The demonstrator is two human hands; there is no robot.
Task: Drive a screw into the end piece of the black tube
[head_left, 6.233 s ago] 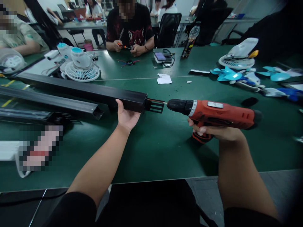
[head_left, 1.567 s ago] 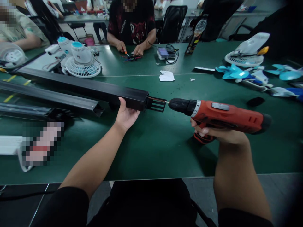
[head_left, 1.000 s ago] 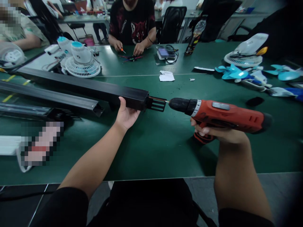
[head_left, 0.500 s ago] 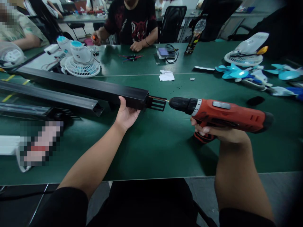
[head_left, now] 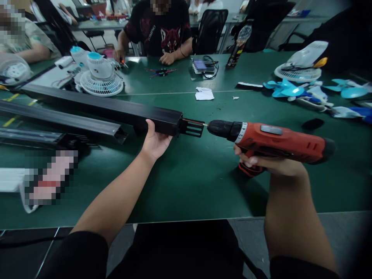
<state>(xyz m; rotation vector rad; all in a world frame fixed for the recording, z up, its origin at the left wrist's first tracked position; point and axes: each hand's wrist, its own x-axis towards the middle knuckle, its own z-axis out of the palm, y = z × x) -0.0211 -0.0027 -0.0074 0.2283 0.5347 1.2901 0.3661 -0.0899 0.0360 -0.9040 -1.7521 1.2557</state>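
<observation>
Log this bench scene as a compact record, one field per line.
left hand: cupped against the long black tube, thumb up its near side
right hand: gripping the red drill
drill bit: at the slotted bracket; contact unclear
beyond tube: white fan
far right: light-blue fan blades
across: person holding an orange-handled tool
surface: green table
</observation>
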